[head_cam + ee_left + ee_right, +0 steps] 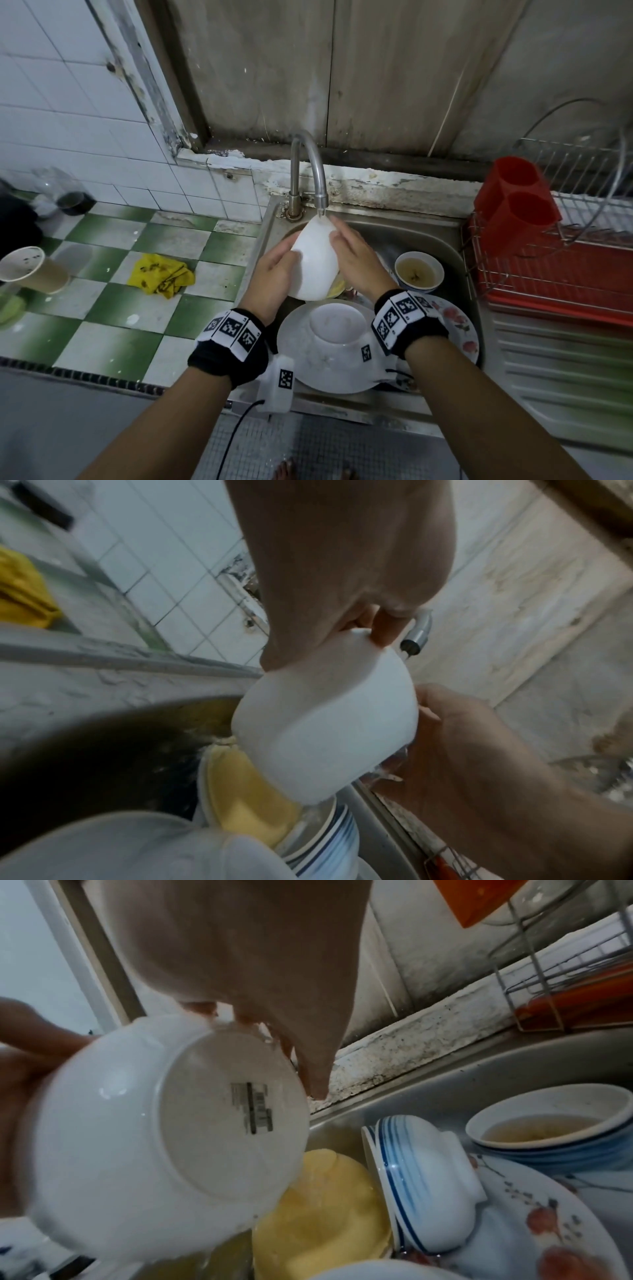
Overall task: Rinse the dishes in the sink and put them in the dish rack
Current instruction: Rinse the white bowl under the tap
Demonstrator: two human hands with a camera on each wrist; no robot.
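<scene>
A white bowl (313, 260) is tilted on its side under the tap's spout (320, 202), over the steel sink (411, 229). My left hand (275, 270) grips its rim, with fingers curled over the edge (380, 626). The right hand (356, 260) lies flat against the bowl's base side, fingers straight (308, 1069). The wet underside (232, 1123) shows in the right wrist view. Below sit a yellow dish (325, 1218), a blue-striped bowl (421, 1177), a small bowl of brownish liquid (418, 272), an upturned white bowl on a plate (329, 342) and a floral plate (459, 329).
A wire dish rack on a red tray (565, 274) stands right of the sink, with a red cutlery holder (517, 202) at its near corner. On the tiled counter to the left lie a yellow cloth (161, 274) and a paper cup (30, 270).
</scene>
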